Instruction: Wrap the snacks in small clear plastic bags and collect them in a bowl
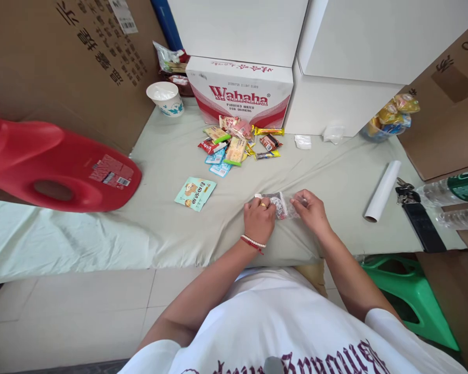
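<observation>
A small clear plastic packet with dark and red printing lies on the cloth-covered table in front of me. My left hand, with a ring and bracelets on it, is closed over the packet's left end, fingers curled. The transparent right end is pinched between the thumb and fingers of my right hand. What is inside the packet is too small to tell. To the left lies a flat mint-green snack pouch. Farther back is a pile of wrapped snacks in several colours.
Behind the snacks stands a Wahaha water carton, with a paper cup beside it. A big red jug lies at the left. On the right are a white roll, keys, a phone, bottles and a green stool.
</observation>
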{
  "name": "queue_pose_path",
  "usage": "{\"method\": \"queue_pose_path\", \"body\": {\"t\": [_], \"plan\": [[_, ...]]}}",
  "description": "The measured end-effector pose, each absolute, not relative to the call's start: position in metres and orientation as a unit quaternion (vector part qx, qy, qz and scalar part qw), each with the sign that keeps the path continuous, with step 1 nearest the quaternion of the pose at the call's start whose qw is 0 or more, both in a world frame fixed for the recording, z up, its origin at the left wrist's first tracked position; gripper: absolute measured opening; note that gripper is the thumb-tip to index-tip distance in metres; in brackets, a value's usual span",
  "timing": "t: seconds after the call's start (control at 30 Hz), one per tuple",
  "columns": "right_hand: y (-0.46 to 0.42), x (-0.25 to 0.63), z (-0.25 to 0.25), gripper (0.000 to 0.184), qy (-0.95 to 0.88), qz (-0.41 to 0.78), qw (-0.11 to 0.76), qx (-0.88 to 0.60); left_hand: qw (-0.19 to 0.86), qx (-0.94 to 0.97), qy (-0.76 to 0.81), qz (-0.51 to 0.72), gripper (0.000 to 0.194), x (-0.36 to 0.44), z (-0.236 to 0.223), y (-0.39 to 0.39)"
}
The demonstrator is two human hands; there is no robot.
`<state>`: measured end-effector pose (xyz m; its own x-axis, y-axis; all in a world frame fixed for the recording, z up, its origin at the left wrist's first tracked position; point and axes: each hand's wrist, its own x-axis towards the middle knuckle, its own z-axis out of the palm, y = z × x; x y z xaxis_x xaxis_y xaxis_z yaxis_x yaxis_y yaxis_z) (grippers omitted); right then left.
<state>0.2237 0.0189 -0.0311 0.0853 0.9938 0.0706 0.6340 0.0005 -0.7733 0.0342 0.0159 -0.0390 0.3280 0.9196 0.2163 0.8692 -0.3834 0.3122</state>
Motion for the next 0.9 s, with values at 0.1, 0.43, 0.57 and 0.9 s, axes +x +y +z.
{"method": "queue_pose_path", "body": {"t": [0.1,0.43,0.57,0.9], "plan": [[0.028,0.198,-0.018,0.016,-0.642,0.280,0.320,-0.638,0.089,0.825,0.529,0.180,0.025,0.038,-0.038,0.018],[0.020,0.149,-0.036,0.034,-0.771,0.188,0.240,-0.559,0.271,0.637,0.608,0.389,0.032,-0.010,-0.048,0.032],[0.001,0.141,-0.034,0.060,-0.796,0.117,0.185,-0.564,0.298,0.647,0.632,0.306,0.023,-0.006,-0.040,0.034],[0.000,0.165,-0.028,0.034,-0.769,0.100,0.270,-0.571,0.413,0.606,0.563,0.381,0.015,-0.030,-0.009,0.029]]}}
